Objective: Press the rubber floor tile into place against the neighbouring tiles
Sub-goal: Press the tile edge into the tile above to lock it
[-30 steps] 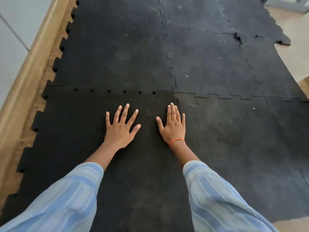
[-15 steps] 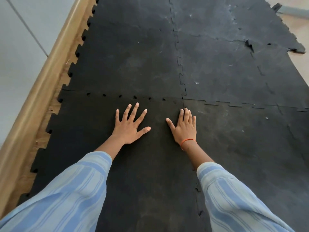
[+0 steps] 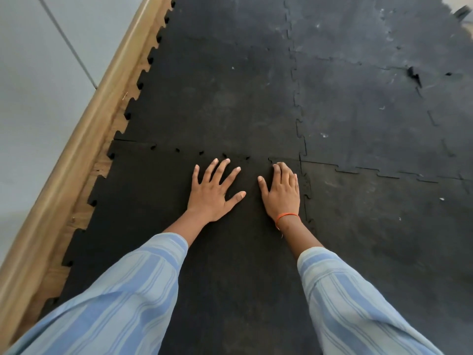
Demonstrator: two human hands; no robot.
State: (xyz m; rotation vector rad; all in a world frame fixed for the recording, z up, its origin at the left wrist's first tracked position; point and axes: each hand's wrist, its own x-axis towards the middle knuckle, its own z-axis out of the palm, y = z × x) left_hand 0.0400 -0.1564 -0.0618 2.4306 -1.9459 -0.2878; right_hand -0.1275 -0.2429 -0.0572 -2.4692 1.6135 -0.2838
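Note:
A black rubber floor tile (image 3: pixel 158 213) with jigsaw edges lies under both my palms. My left hand (image 3: pixel 213 192) rests flat on it with fingers spread, just short of the far seam. My right hand (image 3: pixel 281 192) lies flat with fingers together, near the tile's far right corner, beside the seam to the right neighbour tile (image 3: pixel 384 226). Small dark gaps show along the far seam (image 3: pixel 199 151) to the neighbouring tile (image 3: pixel 217 98) beyond. Neither hand grips anything.
A wooden skirting board (image 3: pixel 84 139) runs along the left under a pale wall (image 3: pixel 33 85), with a strip of wood floor showing beside the tile's toothed edge. More black tiles (image 3: pixel 358 98) cover the floor ahead and right; one has a torn spot (image 3: pixel 414 76).
Both hands have slid forward toward the far seam, and the right hand has moved right toward the corner joint. The view has shifted, showing more of the wall on the left.

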